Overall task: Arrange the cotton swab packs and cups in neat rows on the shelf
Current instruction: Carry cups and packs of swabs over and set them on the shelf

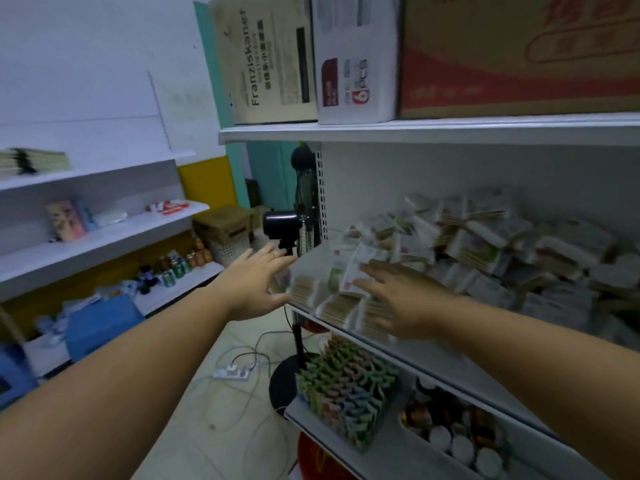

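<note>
swab packs (478, 244) flat, long axes mixed

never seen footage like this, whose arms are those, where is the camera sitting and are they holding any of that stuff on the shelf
There is no machine here: a person wears one wide-angle camera on the head, so you look down along their own two arms. The left hand and the right hand reach out with fingers straight, and neither holds anything. The middle shelf carries a loose heap of cotton swab packs; the right hand is over the front ones, but blur hides whether it touches them. Cardboard boxes stand on the shelf above, coloured packets sit on the one below, and a small black camera stands near the left hand.
</note>
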Motion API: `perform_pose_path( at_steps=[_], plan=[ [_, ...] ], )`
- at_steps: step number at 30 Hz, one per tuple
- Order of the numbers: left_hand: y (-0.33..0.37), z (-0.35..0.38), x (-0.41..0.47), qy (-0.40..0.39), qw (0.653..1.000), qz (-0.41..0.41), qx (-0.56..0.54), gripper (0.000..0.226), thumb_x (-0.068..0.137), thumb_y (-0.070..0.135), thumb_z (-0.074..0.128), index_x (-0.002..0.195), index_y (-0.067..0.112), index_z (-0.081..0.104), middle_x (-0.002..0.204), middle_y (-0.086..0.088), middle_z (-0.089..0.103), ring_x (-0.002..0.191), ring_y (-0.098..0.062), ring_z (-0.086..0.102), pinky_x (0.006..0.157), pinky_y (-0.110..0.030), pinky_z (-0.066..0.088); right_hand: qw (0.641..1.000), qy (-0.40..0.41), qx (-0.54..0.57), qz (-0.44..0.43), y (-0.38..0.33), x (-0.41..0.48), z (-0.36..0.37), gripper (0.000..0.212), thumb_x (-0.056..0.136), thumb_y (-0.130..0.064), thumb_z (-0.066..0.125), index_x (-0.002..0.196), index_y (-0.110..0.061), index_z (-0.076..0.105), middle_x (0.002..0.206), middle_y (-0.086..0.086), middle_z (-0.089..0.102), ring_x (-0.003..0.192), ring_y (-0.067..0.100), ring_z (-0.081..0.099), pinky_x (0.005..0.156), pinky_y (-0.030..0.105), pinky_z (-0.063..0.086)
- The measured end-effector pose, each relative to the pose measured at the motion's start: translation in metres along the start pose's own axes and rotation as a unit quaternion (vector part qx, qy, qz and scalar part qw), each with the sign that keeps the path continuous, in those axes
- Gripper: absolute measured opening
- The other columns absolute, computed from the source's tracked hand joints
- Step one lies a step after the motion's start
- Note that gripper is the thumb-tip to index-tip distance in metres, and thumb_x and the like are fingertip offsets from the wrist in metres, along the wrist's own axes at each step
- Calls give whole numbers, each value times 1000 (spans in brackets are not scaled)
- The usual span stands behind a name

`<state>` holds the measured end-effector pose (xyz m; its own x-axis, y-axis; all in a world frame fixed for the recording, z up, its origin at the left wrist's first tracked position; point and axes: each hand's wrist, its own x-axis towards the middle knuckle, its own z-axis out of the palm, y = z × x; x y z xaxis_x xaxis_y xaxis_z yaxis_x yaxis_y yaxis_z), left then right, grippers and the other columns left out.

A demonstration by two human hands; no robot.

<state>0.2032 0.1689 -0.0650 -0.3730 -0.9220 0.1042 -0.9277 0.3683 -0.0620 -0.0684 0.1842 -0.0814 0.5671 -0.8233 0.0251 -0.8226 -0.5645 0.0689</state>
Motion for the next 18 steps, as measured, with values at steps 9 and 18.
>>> perform_pose_path(
  at_steps=[9,18],
  plan=[
    [-95,68,49,36,968,-21,-246,105,72,49,75,151,24,9,157,-2,20,141,-19,23,112,-32,23,990,6,40,135,-55,103,45,64,95,-41,44,150,-22,16,159,4,6,146,22,4,116,32,10],
    [-108,124,94,3,854,-49,-518,112,65,36,83,149,31,10,147,0,38,131,-22,42,106,-41,39,969,35,53,239,-92,153,61,67,92,-41,50,149,-23,18,158,3,11,145,23,9,117,36,12]
  ],
)
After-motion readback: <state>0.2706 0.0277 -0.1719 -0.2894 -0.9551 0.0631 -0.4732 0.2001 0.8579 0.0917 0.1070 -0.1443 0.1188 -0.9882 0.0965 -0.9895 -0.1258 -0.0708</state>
